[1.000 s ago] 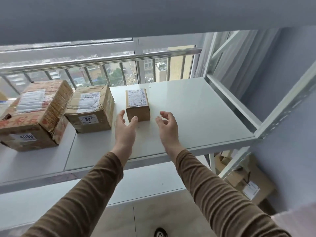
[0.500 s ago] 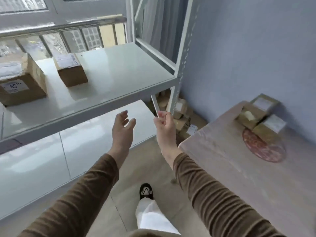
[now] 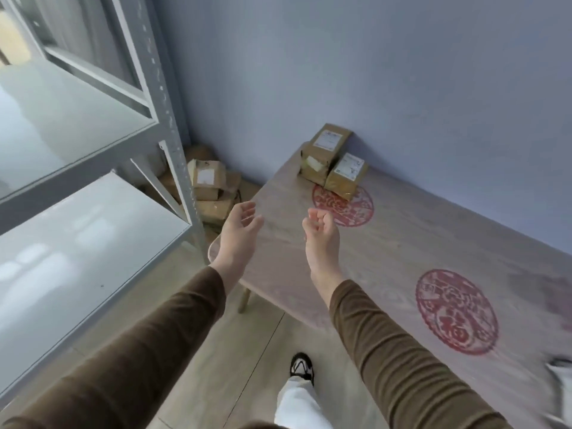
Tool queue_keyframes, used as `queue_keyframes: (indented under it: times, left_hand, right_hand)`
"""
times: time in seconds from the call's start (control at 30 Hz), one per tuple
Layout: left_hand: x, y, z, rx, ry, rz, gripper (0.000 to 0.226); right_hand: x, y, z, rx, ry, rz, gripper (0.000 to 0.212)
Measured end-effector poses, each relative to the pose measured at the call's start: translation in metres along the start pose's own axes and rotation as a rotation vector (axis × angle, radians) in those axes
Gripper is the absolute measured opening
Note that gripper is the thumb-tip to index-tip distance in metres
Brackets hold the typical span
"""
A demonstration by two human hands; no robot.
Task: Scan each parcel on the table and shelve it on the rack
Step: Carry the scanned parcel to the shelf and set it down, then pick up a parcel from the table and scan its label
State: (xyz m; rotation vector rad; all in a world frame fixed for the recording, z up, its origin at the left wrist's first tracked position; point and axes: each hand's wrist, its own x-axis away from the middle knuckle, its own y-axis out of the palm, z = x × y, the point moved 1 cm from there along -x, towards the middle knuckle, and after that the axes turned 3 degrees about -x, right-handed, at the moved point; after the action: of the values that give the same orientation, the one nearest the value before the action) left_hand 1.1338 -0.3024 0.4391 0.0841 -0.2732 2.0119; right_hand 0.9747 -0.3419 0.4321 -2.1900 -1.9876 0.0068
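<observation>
Brown cardboard parcels (image 3: 332, 162) sat in a small cluster at the far corner of the desk (image 3: 402, 249), against the wall, three as far as could be told, with two propped against or stacked on each other. Both hands were out in front, well short of them and holding nothing. The left hand (image 3: 240, 233) was spread, fingers relaxed. The right hand (image 3: 320, 232) had its fingers loosely curled inward, pinching nothing.

Several risks followed from that layout. Since the parcels leaned together, pulling one out carelessly would probably have toppled its neighbour or nudged it towards the desk edge. More boxes (image 3: 207, 187) lay on the floor beside the rack (image 3: 167, 119), just past the desk corner; they could have been taken for unscanned stock or shelved twice. No scanner could be made out anywhere, only an unclear object at the lower right edge, so a parcel might have gone to the rack unscanned. The rack's upright post stood close to the left arm's path, and a hurried swing back with a parcel could have clipped it.
</observation>
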Motion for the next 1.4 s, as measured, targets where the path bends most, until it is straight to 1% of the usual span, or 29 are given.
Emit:
queue_keyframes:
  times: [0.17, 0.37, 0.43, 0.5, 0.53, 0.63, 0.77, 0.9, 1.0, 1.1, 1.27, 1.4]
  left_hand:
    - [-0.032, 0.084, 0.006, -0.051, -0.04, -0.106, 0.038]
    - [-0.103, 0.193, 0.011, -0.111, -0.102, -0.19, 0.036]
    - [-0.133, 0.225, 0.011, -0.144, -0.119, -0.209, 0.04]
    - [-0.161, 0.253, 0.013, -0.182, -0.134, -0.223, 0.045]
    - [-0.173, 0.265, 0.015, -0.207, -0.139, -0.221, 0.049]
    - [-0.208, 0.294, 0.02, -0.3, -0.149, -0.202, 0.057]
    - [-0.244, 0.317, 0.013, -0.378, -0.214, -0.219, 0.062]
    - [-0.262, 0.325, 0.001, -0.437, -0.249, -0.235, 0.067]
    - [-0.261, 0.326, -0.014, -0.451, -0.281, -0.256, 0.066]
    - [-0.231, 0.328, -0.026, -0.439, -0.272, -0.253, 0.052]
    - [-0.162, 0.328, -0.042, -0.233, -0.241, -0.209, 0.027]
    - [-0.1, 0.321, -0.048, -0.151, -0.21, -0.222, 0.024]
  right_hand:
    - [-0.059, -0.057, 0.019, -0.01, 0.063, 0.087, 0.016]
    - [-0.17, -0.112, 0.052, 0.007, 0.212, 0.061, 0.024]
    - [-0.212, -0.122, 0.061, -0.007, 0.271, 0.025, 0.033]
    - [-0.249, -0.128, 0.067, -0.038, 0.336, -0.045, 0.041]
    - [-0.265, -0.129, 0.071, -0.047, 0.375, -0.094, 0.043]
    - [-0.305, -0.128, 0.08, -0.037, 0.456, -0.223, 0.034]
    - [-0.337, -0.127, 0.085, -0.062, 0.498, -0.269, 0.042]
    - [-0.344, -0.127, 0.081, -0.12, 0.507, -0.317, 0.048]
    - [-0.342, -0.131, 0.085, -0.099, 0.487, -0.286, 0.045]
    - [-0.329, -0.145, 0.098, -0.115, 0.474, -0.208, 0.038]
    - [-0.274, -0.178, 0.117, -0.074, 0.428, -0.07, 0.04]
    - [-0.22, -0.202, 0.142, -0.102, 0.432, -0.035, 0.046]
